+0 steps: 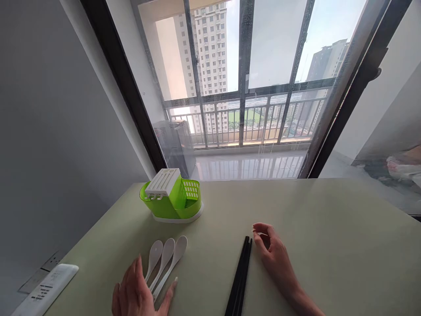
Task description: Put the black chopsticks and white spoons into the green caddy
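Three white spoons (168,256) lie side by side on the table, bowls pointing away from me. Over their handle ends is my left hand (140,292), open, thumb spread from the fingers; whether it touches the handles I cannot tell. A bundle of black chopsticks (241,276) lies lengthwise, its near end running out of the frame. Just right of its far tips hovers my right hand (272,251), loosely curled with a small gap between thumb and forefinger and nothing in it. Farther back stands a green utensil holder (169,206) with a white slotted lid and white base.
The pale green table (312,237) reaches to a glass door with dark frames. A white labelled remote or strip (48,289) lies at the left edge by the wall. Beyond the glass are a grey appliance (176,145) and a balcony railing.
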Available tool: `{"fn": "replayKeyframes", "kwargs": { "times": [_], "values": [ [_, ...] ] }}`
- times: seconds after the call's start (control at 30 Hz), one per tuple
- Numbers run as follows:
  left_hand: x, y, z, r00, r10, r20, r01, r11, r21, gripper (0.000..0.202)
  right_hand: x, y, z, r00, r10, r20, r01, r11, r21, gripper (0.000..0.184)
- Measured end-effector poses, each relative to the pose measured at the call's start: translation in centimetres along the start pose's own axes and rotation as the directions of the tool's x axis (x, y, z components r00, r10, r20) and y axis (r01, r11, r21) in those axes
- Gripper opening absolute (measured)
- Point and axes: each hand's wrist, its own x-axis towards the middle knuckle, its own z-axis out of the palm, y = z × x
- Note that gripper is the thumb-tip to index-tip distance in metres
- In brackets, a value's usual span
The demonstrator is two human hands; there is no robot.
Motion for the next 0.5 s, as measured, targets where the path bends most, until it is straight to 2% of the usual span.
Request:
{"fn": "replayKeyframes", "kwargs": {
  "times": [0.1,0.23,0.43,0.5],
  "values": [
    [-0.3,0.2,-0.1,0.998,-0.052,0.035,0.051,0.998,0.035,0.077,0.0,-0.1,-0.1,1.000,0.003,0.001,-0.003,1.000,-0.011,0.037],
    [-0.4,0.1,0.0,0.993,-0.100,0.067,0.102,0.994,-0.037,0.076,0.0,0.0,0.0,1.000,-0.004,0.007,0.005,1.000,-0.022,0.037],
    [0.1,0.3,-1.4,0.979,-0.098,0.182,0.123,0.983,-0.135,0.065,0.0,0.1,0.1,1.000,-0.011,0.013,0.012,1.000,-0.027,0.037],
    [0.2,0.5,-1.7,0.978,-0.099,0.185,0.130,0.978,-0.161,0.061,0.1,0.1,0.1,1.000,-0.009,0.012,0.009,0.999,-0.033,0.037]
  ]
}}
